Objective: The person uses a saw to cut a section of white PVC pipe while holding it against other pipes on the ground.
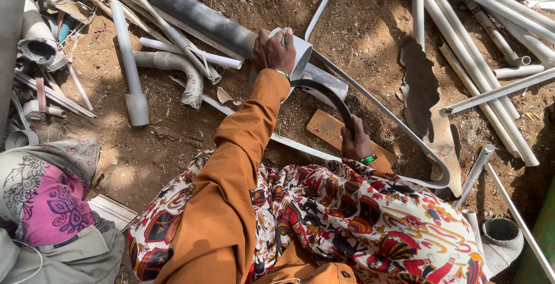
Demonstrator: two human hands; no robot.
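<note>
My left hand, in an orange sleeve with a green bangle, grips a short grey-white pipe piece that lies on the dirt. My right hand, also wearing a green bangle, is closed around the handle of a dark curved sickle blade. The blade arcs up toward the pipe piece and meets it just below my left hand. A flat wooden board lies on the ground under the right hand. Patterned red and white cloth covers my lap.
Grey plastic pipes lie scattered on the dirt: a thick dark pipe, a bent elbow pipe and long pipes at upper right. A bent metal strip curves at right. Another person in pink patterned cloth sits at lower left.
</note>
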